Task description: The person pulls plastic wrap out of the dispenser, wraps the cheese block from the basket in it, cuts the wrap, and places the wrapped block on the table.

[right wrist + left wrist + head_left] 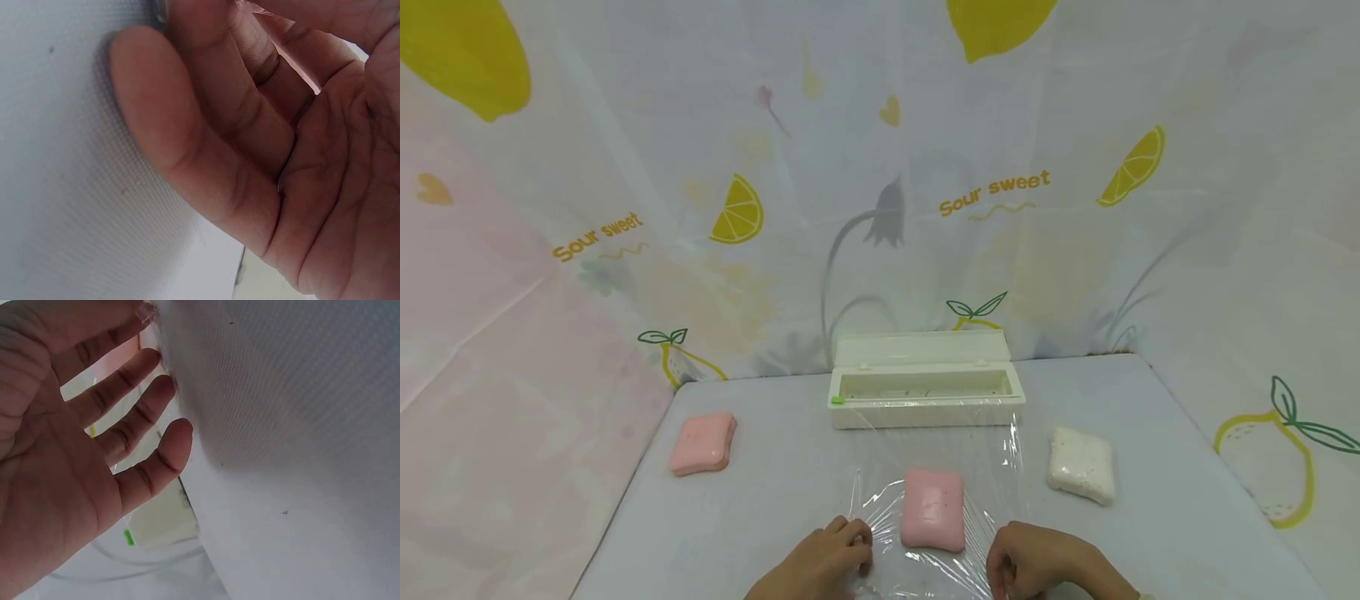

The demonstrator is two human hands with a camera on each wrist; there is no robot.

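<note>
Clear plastic film stretches from a white dispenser box toward me, wrinkled and shiny. A pink, pillow-shaped soap bar lies in the film's middle; whether film passes over it is hard to tell. My left hand pinches the film's near left edge. In the left wrist view, a crumpled bit of film shows at the thumb and forefinger tips, the other fingers loosely bent. At the near right edge, my right hand grips the film with curled fingers; its thumb tip is out of the right wrist view.
The box's lid stands raised at the back, and a green slider sits at its left front corner. Another pink soap bar lies to the left on the white table. A white soap bar lies to the right.
</note>
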